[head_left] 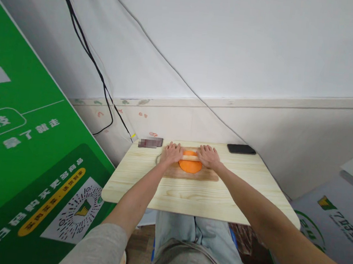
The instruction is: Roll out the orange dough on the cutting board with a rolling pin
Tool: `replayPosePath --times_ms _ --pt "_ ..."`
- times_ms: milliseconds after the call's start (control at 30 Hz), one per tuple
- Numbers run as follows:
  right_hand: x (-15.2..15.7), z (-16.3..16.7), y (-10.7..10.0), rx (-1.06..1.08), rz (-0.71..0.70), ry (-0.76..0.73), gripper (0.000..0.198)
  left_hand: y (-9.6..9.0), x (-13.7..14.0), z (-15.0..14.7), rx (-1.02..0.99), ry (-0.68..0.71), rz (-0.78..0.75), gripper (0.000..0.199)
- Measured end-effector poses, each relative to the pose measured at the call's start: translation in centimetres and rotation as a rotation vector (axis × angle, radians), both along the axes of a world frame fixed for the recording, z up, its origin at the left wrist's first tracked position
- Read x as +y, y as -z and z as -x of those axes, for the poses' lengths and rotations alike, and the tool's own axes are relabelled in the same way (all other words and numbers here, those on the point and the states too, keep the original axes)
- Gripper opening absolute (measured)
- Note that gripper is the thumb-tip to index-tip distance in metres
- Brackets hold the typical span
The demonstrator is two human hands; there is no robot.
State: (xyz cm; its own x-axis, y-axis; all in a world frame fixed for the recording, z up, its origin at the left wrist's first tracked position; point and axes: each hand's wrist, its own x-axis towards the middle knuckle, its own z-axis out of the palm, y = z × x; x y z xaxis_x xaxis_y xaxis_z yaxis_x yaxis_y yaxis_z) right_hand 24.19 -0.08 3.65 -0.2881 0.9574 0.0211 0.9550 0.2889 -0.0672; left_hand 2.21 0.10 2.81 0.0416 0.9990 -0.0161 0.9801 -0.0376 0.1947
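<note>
A pale wooden rolling pin [190, 158] lies crosswise over a flattened orange sheet of dough or clay [190, 167]. The sheet has a rounded near edge and shows on both sides of the pin. My left hand [172, 153] is on the pin's left end, and my right hand [209, 156] is on its right end, both palms down with the fingers reaching over it. The hands hide both pin ends. Under the sheet is a wooden board [190, 176], its metal ring handle [157, 159] sticking out left of my left hand.
The board rests on a light wood-grain table [200, 201]. A dark phone [241, 149] lies at the back right, and a dark flat object [150, 142], partly blurred, at the back left. A green sign [36, 142] stands on the left; cables hang along the wall behind.
</note>
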Motion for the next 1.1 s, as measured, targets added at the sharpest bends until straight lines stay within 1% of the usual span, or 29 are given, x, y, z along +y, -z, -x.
replayPosePath --times_ms 133,333,433,567,700,867,1100 --pt "-1.1 0.2 0.1 0.003 -0.027 0.024 0.060 0.4 -0.8 0.2 -0.010 0.006 -0.005 0.065" --pt "-2.5 0.4 0.3 0.023 -0.046 0.056 0.064 0.4 -2.1 0.3 0.000 0.037 -0.045 0.067" --pt "-3.2 0.4 0.3 0.032 -0.044 0.068 0.065 0.3 -2.8 0.2 0.009 0.036 -0.046 0.066" --pt "-4.1 0.5 0.5 0.043 -0.036 0.076 0.067 0.3 -3.8 0.3 0.016 0.071 -0.058 0.065" --pt "-4.9 0.5 0.8 0.044 -0.029 0.080 0.071 0.5 -4.5 0.4 0.022 0.082 -0.058 0.066" --pt "-5.5 0.6 1.0 0.023 -0.034 0.085 0.073 1.3 -4.8 0.6 0.033 0.094 -0.072 0.069" --pt "-7.0 0.8 0.8 -0.001 -0.059 0.092 0.074 3.2 -5.1 1.0 0.101 0.135 -0.172 0.069"
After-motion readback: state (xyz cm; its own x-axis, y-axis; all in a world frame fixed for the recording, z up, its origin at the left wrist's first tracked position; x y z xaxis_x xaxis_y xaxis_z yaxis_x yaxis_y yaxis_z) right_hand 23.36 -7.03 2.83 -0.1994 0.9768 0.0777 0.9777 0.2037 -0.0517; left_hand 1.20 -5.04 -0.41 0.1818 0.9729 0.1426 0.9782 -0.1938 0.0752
